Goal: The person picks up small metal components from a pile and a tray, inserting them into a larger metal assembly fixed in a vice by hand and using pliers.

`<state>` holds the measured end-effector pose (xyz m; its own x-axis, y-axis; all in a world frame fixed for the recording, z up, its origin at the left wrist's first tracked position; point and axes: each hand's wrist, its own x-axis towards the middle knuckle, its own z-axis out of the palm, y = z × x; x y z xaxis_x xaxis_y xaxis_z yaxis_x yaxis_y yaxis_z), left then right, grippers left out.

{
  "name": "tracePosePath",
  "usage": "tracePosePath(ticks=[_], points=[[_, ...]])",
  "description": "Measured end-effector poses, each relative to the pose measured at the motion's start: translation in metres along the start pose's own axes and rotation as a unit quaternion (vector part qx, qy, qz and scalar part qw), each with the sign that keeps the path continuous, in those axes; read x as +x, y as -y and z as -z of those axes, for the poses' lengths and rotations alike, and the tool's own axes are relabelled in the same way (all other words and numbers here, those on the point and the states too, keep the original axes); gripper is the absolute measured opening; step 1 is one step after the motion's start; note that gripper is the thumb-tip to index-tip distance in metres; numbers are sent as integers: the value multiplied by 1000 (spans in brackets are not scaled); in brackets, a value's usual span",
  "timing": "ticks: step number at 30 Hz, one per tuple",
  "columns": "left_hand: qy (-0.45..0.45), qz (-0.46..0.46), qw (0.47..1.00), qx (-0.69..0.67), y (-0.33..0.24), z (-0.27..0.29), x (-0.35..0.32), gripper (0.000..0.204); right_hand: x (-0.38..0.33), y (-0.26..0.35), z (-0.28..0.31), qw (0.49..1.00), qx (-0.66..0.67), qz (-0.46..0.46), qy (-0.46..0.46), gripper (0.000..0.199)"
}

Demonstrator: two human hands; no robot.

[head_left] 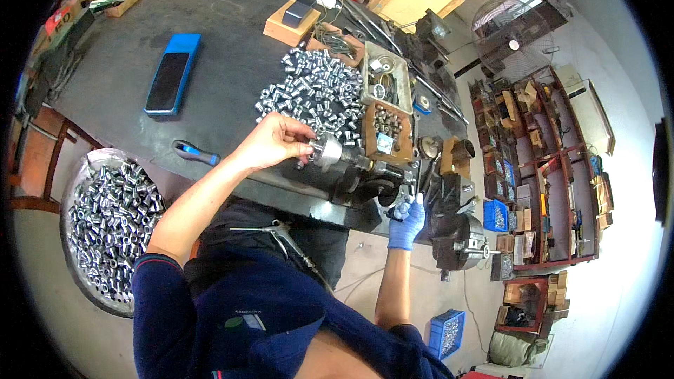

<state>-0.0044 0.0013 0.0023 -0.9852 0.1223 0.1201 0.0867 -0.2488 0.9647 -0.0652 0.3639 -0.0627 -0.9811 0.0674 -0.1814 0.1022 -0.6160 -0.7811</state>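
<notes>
My left hand [279, 142], bare, reaches to the round metal chuck [329, 149] of a small bench lathe [361, 175]. Thumb and fingertips are pinched together at the chuck's left face; what they hold there is mostly hidden. At the machine's right end my right hand [408, 224], in a blue glove, is closed round a handle [401, 210]. Just behind the chuck, a heap of short shiny metal fittings [312, 91] covers part of the dark bench [232, 84].
A perforated metal basin [68, 228] of similar fittings stands at left. On the bench lie a blue handheld device [170, 77], a blue-black handled tool [196, 154] and a parts tray [403, 84]. An air gun [295, 249] lies by my lap. Shelves [554, 203] and a fan [514, 45] stand right.
</notes>
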Motion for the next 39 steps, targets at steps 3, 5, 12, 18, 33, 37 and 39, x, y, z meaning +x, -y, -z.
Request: tracePosePath(ticks=[3,5,12,18,33,37,39], points=[[1,-7,1000,23,-1,-2,1,24,-15,22,-8,998,-15,19,56,34],[1,-11,1000,26,-1,-1,0,23,-18,37,-20,997,-27,29,64,35],[-2,-51,990,131,-7,-3,-2,25,45,65,-61,979,67,-49,186,42],[-30,-86,982,164,-5,-8,-1,26,119,21,-31,967,129,-98,194,40],[-14,-42,999,18,8,-5,4,17,65,-18,-10,991,-46,-124,28,13],[-9,-2,999,-34,5,-7,6,18,110,-14,-8,992,-120,-29,20,14],[-2,2,999,-46,0,-12,10,18,138,10,-2,990,-130,-22,43,24]])
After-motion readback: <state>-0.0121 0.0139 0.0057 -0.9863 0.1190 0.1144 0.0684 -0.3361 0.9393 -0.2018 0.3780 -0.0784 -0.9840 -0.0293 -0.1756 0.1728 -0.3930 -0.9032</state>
